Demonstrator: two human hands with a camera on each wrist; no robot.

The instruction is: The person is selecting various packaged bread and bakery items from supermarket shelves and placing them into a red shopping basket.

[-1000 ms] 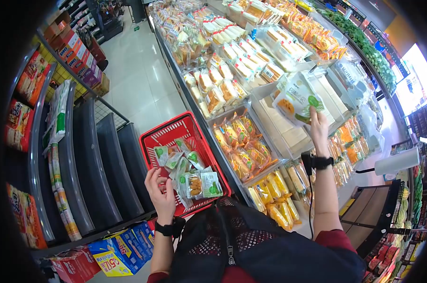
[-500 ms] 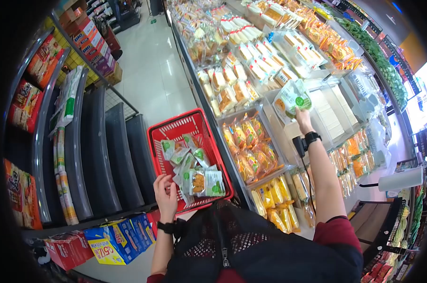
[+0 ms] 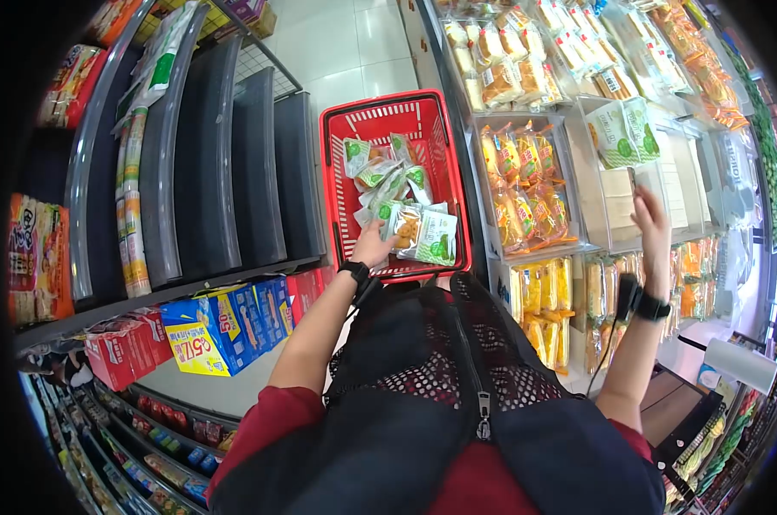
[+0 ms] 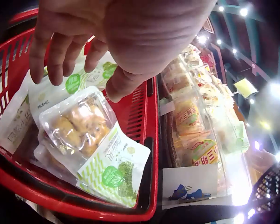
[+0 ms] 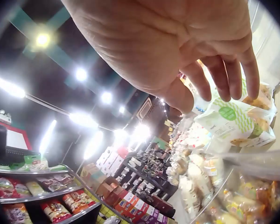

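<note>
Several green-and-white snack packets [image 3: 390, 176] lie piled in the red basket [image 3: 327, 172]. My left hand [image 3: 374, 247] reaches over the basket's near left edge, fingers relaxed, beside a packet with a clear window [image 4: 86, 123]; whether the fingertips touch a packet cannot be told. At the display, green-and-white packets [image 3: 622, 133] lie in the back part of a clear-walled bin. My right hand [image 3: 653, 225] is above that bin's near side, holding nothing; in the right wrist view its fingers hang loosely in front of a packet [image 5: 233, 122].
Bins of orange-wrapped bread [image 3: 526, 189] and yellow packs [image 3: 544, 287] stand right of the basket. Dark tiered shelves [image 3: 204, 163] rise at the left, with blue and yellow boxes [image 3: 225, 330] below. A white cylinder [image 3: 740, 366] sticks out at the right.
My right hand has let go of the packet it held, which now lies in the bin. The head view has shifted, and my left hand has moved in over the basket's packets.
</note>
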